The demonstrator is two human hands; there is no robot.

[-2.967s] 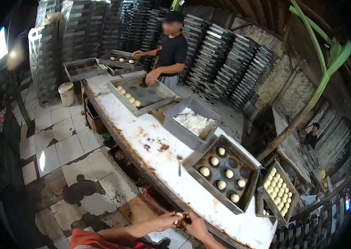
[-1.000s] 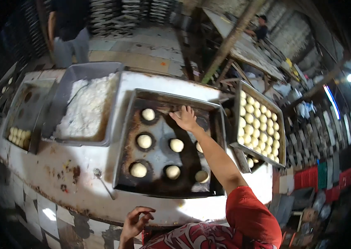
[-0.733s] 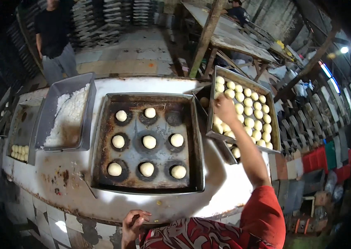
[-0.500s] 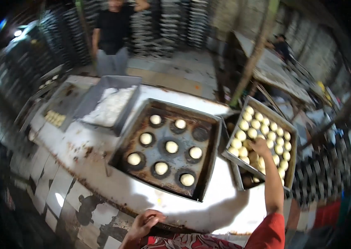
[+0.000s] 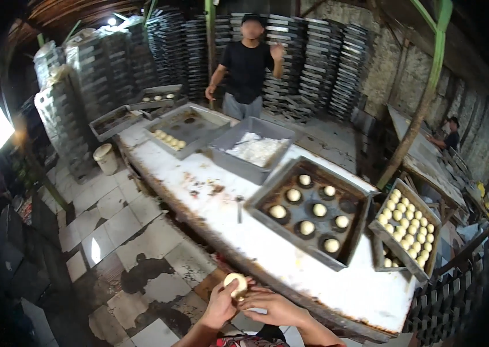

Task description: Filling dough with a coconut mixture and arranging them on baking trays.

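Note:
Close to my body, just off the table's near edge, my left hand (image 5: 220, 305) is closed around a pale, round dough ball (image 5: 236, 284), its thumb on the side. My right hand (image 5: 276, 307) lies beside it, fingers stretched out toward the ball's lower edge; whether they touch the dough cannot be made out. Beyond the hands, a large square metal tray (image 5: 267, 215) holds several spaced dough balls (image 5: 319, 210) on dark round marks, with one mark bare. To its right, a metal tray (image 5: 436, 238) packed with dough balls sits askew on another tray.
On the white table (image 5: 212, 214) stand a grey bin (image 5: 230, 165) of white flour-like stuff and a shallow tray (image 5: 183, 126) with several dough balls. A person (image 5: 248, 66) stands behind it, one hand raised. A green-brown pole (image 5: 415, 110) rises at right. A bucket (image 5: 105, 159) stands on the tiles.
My right hand has left the packed tray and come over to my left hand. A dough ball is now in my left hand. The view has swung, so the table sits farther right.

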